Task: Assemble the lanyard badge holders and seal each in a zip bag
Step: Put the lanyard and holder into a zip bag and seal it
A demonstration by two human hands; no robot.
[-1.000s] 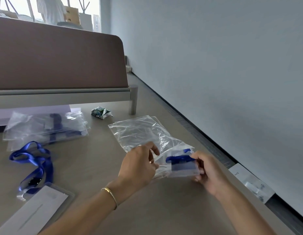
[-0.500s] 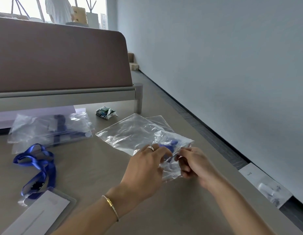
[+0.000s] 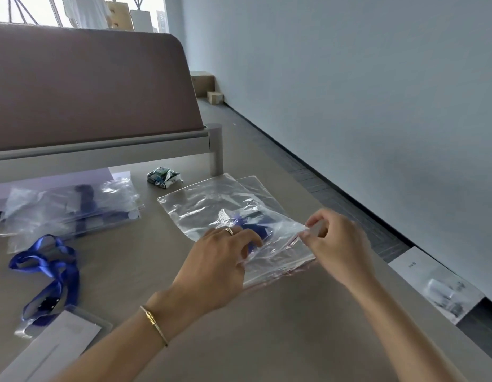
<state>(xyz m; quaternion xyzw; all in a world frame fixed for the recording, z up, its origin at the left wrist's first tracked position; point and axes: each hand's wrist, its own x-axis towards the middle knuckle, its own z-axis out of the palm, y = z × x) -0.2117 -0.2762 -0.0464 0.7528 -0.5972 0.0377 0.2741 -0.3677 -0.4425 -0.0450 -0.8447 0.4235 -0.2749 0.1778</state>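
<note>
A clear zip bag [image 3: 211, 205] lies on the table in front of me with a blue lanyard [image 3: 256, 228] and its badge holder inside. My left hand [image 3: 217, 263] rests on the bag, fingers curled over the blue lanyard through the plastic. My right hand [image 3: 335, 244] pinches the bag's zip edge at its right corner. A second blue lanyard [image 3: 49, 268] clipped to a badge holder [image 3: 57, 343] with a white card lies loose at the left front.
Filled zip bags [image 3: 66, 210] are stacked at the back left. A small crumpled wrapper [image 3: 163, 176] sits behind the bag. A padded partition [image 3: 88, 86] bounds the table's far side. The table's right edge drops to the floor, where a white packet [image 3: 437, 288] lies.
The bag now lies flatter with the lanyard fully inside. My right hand has moved right along the zip edge to the corner. My left hand has settled onto the bag.
</note>
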